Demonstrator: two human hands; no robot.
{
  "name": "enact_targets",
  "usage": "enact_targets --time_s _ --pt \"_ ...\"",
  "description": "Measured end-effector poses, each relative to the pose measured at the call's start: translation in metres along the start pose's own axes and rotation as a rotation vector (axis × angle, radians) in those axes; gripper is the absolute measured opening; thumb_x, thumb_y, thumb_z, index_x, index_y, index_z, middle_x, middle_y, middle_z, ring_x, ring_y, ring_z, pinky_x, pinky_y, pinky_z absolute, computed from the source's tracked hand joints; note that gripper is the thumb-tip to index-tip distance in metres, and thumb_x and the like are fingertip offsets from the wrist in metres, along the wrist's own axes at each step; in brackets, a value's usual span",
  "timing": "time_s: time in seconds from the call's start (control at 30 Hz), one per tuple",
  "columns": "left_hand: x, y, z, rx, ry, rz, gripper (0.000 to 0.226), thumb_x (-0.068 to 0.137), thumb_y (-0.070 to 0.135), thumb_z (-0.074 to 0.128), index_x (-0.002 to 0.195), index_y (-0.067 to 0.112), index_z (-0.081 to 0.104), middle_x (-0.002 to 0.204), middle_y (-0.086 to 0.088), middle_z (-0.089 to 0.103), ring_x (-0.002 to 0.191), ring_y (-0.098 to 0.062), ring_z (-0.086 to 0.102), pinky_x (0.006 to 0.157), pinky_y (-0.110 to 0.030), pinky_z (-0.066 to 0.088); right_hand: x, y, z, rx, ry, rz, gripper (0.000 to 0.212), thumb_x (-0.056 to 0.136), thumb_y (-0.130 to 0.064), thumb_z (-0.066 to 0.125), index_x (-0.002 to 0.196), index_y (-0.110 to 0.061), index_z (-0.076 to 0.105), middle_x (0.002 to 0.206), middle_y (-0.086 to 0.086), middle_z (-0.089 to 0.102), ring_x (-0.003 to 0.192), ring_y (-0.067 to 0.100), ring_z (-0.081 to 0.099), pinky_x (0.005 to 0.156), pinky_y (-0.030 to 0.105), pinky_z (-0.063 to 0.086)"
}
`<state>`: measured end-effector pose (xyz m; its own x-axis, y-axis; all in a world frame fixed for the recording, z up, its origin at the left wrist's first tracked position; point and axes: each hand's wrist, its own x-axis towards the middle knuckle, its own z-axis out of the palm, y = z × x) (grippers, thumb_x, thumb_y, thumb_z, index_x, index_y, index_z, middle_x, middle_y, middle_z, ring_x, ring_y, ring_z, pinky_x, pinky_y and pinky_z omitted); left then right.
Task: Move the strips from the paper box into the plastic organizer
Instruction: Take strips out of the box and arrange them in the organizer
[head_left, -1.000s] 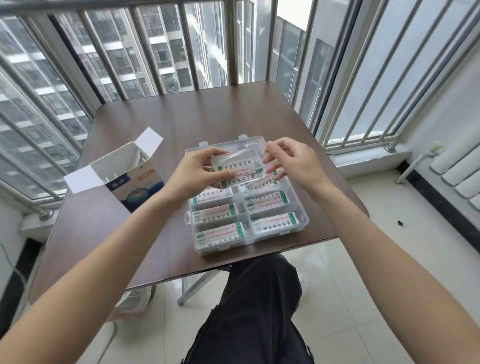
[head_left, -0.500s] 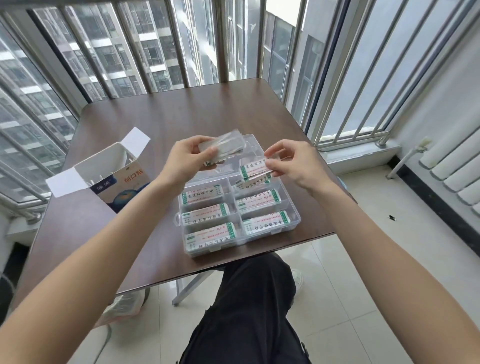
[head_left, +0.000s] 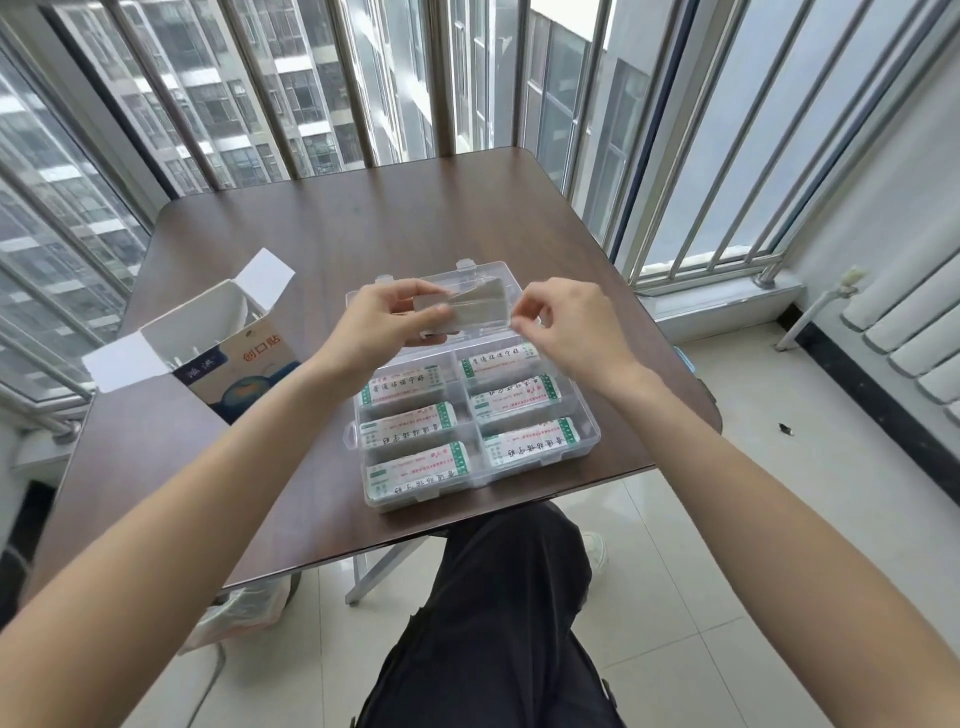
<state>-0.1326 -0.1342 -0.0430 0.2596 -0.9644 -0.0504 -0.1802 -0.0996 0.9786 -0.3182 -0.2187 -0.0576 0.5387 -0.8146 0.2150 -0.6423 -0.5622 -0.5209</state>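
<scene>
A fanned stack of strips is being held above the far end of the plastic organizer, its plain backs turned toward the camera. The stack is being gripped by the left hand, thumb laid across its near face and fingers curled behind. The right hand is being held at the stack's right edge, fingers bent and thumb and forefinger brought together there; whether a strip is actually being pinched cannot be told.

The plastic organizer is being carried by the dark brown table, near its front edge, lid folded back beyond the hands. Six compartments are being occupied by printed strips lying face up, three on the left and three on the right. The far left compartment is being hidden by the left hand.

The paper box is being seen left of the organizer, apart from it, flaps open, tilted toward the person. White contents are being glimpsed inside, too indistinct to be named.

Window bars are being seen beyond the table, and a dark trouser leg below its front edge.
</scene>
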Motion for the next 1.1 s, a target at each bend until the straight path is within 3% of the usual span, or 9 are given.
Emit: enact_targets --time_s 0.1,0.17,0.37,0.5,0.63,0.8,0.87,1.0,1.1 --pt "0.001 0.000 0.004 0.087 0.032 0.092 0.014 0.085 0.004 0.064 0.091 0.016 0.067 0.078 0.000 0.067 0.063 -0.007 0.067 0.067 -0.017 0.055 -0.002 -0.008 -0.016 0.665 -0.106 0.314 0.036 0.098 -0.042 0.044 0.103 -0.009 0.060 0.074 0.008 0.071 0.052 0.014 0.060 0.047 0.024 0.047" --pt "0.000 0.000 0.007 0.221 0.061 0.239 0.017 0.083 0.008 0.068 0.093 0.021 0.069 0.084 0.002 0.069 0.069 -0.014 0.068 0.074 -0.025 0.057 -0.004 -0.012 -0.020 0.885 -0.247 0.410 0.044 0.096 -0.049 0.041 0.107 -0.008 0.054 0.077 0.014 0.070 0.052 0.018 0.064 0.045 0.022 0.050" --pt "-0.004 0.003 0.016 0.572 0.082 0.619 0.013 0.084 0.012 0.069 0.096 0.012 0.075 0.099 0.001 0.071 0.084 -0.007 0.065 0.076 -0.020 0.053 -0.003 -0.004 -0.022 1.123 -0.245 0.453 0.009 0.090 -0.011 0.061 0.095 -0.003 0.060 0.078 0.010 0.064 0.065 0.020 0.069 0.058 0.022 0.057" --pt "-0.004 0.000 0.019 0.774 0.091 0.811 0.012 0.084 0.011 0.068 0.093 0.012 0.076 0.098 0.002 0.073 0.085 -0.007 0.065 0.082 -0.009 0.045 -0.003 0.000 -0.024 1.121 -0.288 0.458 0.020 0.091 -0.018 0.060 0.102 -0.002 0.063 0.086 0.012 0.069 0.071 0.019 0.070 0.061 0.021 0.056" --pt "-0.005 0.004 0.019 0.772 0.118 0.868 0.012 0.085 0.011 0.067 0.094 0.011 0.076 0.098 0.001 0.072 0.086 -0.010 0.068 0.082 -0.016 0.050 -0.003 0.002 -0.025 1.202 -0.318 0.461 0.025 0.090 -0.012 0.060 0.109 0.005 0.063 0.087 0.013 0.071 0.074 0.017 0.071 0.063 0.019 0.056" --pt "-0.006 0.005 0.020 0.737 0.112 0.824 0.014 0.081 0.012 0.072 0.095 0.008 0.075 0.101 -0.001 0.071 0.084 -0.014 0.068 0.078 -0.027 0.055 -0.002 0.004 -0.021 1.277 -0.295 0.498 0.010 0.084 0.004 0.061 0.094 0.002 0.064 0.082 0.013 0.069 0.068 0.017 0.070 0.061 0.019 0.057" --pt "-0.005 0.005 0.019 0.714 0.077 0.744 0.026 0.077 0.014 0.077 0.101 0.009 0.073 0.108 -0.001 0.069 0.092 -0.014 0.066 0.082 -0.027 0.054 0.000 0.004 -0.019 1.267 -0.256 0.509 0.013 0.083 0.009 0.061 0.091 -0.001 0.061 0.083 0.013 0.066 0.065 0.017 0.069 0.061 0.020 0.058" --pt "-0.001 0.010 0.010 0.575 -0.103 0.337 0.053 0.070 0.023 0.081 0.120 0.018 0.064 0.127 0.008 0.057 0.114 -0.003 0.054 0.096 -0.017 0.043 -0.003 0.013 -0.017 1.072 -0.128 0.435 0.025 0.083 0.012 0.059 0.099 -0.006 0.057 0.086 0.015 0.064 0.065 0.016 0.064 0.063 0.021 0.058" --pt "0.005 0.009 0.003 0.341 -0.102 0.135 0.026 0.083 0.017 0.070 0.109 0.020 0.069 0.116 0.008 0.066 0.102 -0.008 0.062 0.093 -0.020 0.048 -0.007 0.019 -0.015 0.856 -0.108 0.359 0.031 0.082 0.013 0.058 0.106 -0.007 0.060 0.086 0.017 0.063 0.069 0.020 0.065 0.065 0.022 0.058"
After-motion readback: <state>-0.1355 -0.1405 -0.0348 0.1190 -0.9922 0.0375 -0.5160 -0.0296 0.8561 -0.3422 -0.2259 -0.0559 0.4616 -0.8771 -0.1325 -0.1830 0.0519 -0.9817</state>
